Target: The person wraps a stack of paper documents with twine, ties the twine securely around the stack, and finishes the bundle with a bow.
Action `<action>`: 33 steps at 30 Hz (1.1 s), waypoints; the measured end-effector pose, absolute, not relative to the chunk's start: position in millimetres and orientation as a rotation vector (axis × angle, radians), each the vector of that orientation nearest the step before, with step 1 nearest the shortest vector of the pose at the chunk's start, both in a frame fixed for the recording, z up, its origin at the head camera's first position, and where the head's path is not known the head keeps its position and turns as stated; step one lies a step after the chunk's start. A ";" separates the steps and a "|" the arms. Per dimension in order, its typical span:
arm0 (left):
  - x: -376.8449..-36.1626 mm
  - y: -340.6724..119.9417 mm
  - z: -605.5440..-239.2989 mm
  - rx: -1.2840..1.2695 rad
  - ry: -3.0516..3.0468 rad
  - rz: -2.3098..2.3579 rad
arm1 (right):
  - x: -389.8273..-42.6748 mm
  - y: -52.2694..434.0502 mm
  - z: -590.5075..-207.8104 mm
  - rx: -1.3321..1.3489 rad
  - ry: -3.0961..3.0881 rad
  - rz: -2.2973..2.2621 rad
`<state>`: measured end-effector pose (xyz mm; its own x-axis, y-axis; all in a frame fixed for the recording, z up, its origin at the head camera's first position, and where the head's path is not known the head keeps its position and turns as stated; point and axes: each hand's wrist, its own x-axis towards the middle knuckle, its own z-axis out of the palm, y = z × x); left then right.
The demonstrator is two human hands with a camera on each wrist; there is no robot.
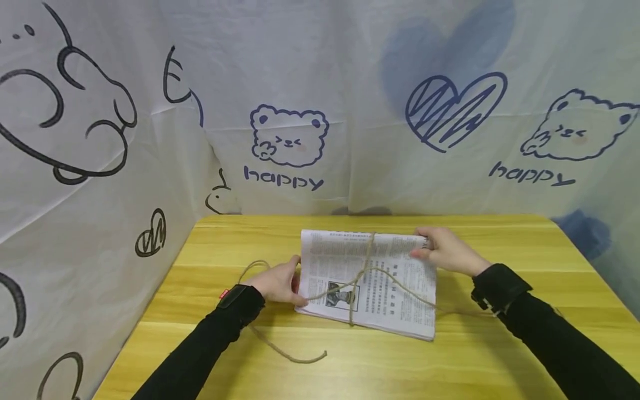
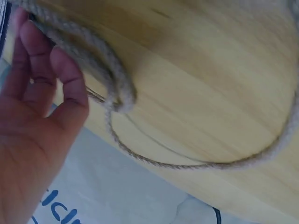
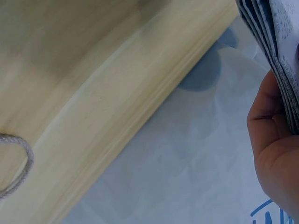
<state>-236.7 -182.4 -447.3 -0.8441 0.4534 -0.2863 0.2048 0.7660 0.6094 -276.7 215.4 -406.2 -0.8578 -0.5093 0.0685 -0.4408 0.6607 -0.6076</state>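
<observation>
A stack of folded newspapers (image 1: pixel 325 250) lies in the middle of the table in the head view, slightly turned. Twine (image 1: pixel 368 253) runs over it from top to bottom and crosses a second strand near the centre. My left hand (image 1: pixel 277 282) grips the left edge, its thumb by the lower left corner where a strand leaves the paper. Loops of the twine (image 2: pixel 124 81) hang beside the fingers in the left wrist view. My right hand (image 1: pixel 447 251) holds the upper right edge, thumb on top; its fingers go behind the folded sheets (image 3: pixel 275 60) in the right wrist view.
The yellow wood-grain table (image 1: pixel 240 239) meets a white printed cloth (image 1: pixel 370 183) at the back and left. One loose twine end (image 1: pixel 300 360) lies in front of the left hand. Another strand (image 1: pixel 462 312) trails right beneath the right forearm.
</observation>
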 end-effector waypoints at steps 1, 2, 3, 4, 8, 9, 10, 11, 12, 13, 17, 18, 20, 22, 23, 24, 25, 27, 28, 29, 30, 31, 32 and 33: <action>-237.4 -183.6 -449.0 0.510 2.518 0.847 | -276.2 215.5 -405.3 -0.796 2.759 -0.978; -238.0 -184.8 -449.7 0.517 2.497 0.876 | -275.7 215.4 -404.3 -0.800 2.755 -0.987; -238.9 -185.9 -450.4 0.529 2.476 0.904 | -274.9 215.4 -403.0 -0.804 2.755 -0.992; -240.1 -187.3 -450.6 0.545 2.461 0.931 | -274.3 214.9 -401.3 -0.812 2.759 -0.998; -244.9 -191.9 -446.7 0.639 2.559 0.886 | -269.8 212.5 -391.5 -0.873 2.822 -1.027; -245.9 -192.6 -444.7 0.662 2.612 0.868 | -267.8 211.7 -388.2 -0.904 2.852 -1.043; -246.5 -192.9 -442.2 0.682 2.674 0.851 | -265.9 210.9 -384.9 -0.948 2.892 -1.056; -247.3 -192.9 -439.7 0.702 2.741 0.829 | -263.5 210.3 -381.6 -1.001 2.941 -1.069; -247.9 -192.5 -437.5 0.721 2.806 0.814 | -261.0 209.7 -378.3 -1.066 2.994 -1.086; -248.1 -191.8 -435.1 0.734 2.870 0.804 | -258.1 209.6 -375.4 -1.133 3.043 -1.112; -248.3 -188.2 -433.1 0.847 3.096 0.695 | -244.0 210.5 -371.4 -1.432 3.157 -1.183; -248.1 -187.9 -435.8 0.888 3.129 0.641 | -239.5 210.9 -373.2 -1.492 3.146 -1.180; -245.2 -187.7 -443.5 0.967 3.141 0.515 | -228.2 212.3 -380.5 -1.586 3.079 -1.109; -240.4 -189.2 -452.7 1.021 3.100 0.398 | -215.6 213.2 -391.7 -1.628 2.965 -0.941; -237.9 -190.7 -457.1 1.029 3.071 0.358 | -209.3 213.7 -398.0 -1.625 2.894 -0.849; -235.7 -192.3 -460.9 1.027 3.046 0.335 | -203.2 214.3 -404.2 -1.591 2.808 -0.778; -233.4 -194.0 -463.5 1.025 3.029 0.329 | -198.0 214.8 -410.0 -1.557 2.735 -0.715; -230.8 -196.6 -466.5 1.019 3.008 0.360 | -190.9 216.8 -420.2 -1.471 2.625 -0.655; -230.2 -197.7 -466.8 1.013 3.007 0.379 | -189.2 218.5 -423.9 -1.426 2.593 -0.664; -230.0 -198.8 -467.1 1.008 3.008 0.393 | -188.8 220.4 -427.2 -1.393 2.575 -0.690; -229.7 -199.9 -466.9 0.997 3.004 0.408 | -189.7 222.9 -429.9 -1.371 2.566 -0.732; -229.8 -201.4 -465.9 0.990 2.999 0.415 | -191.8 225.6 -432.1 -1.357 2.581 -0.769; -229.7 -202.8 -464.7 0.968 2.991 0.415 | -194.5 228.7 -433.4 -1.343 2.609 -0.801; -229.7 -204.4 -463.8 0.945 2.985 0.409 | -197.9 232.3 -434.9 -1.319 2.646 -0.830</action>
<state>-229.7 -204.4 -463.8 -0.8207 0.5637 0.0926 0.5679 0.7874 0.2398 -197.9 232.3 -434.9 -0.6291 -0.7584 0.1707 -0.7200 0.4858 -0.4956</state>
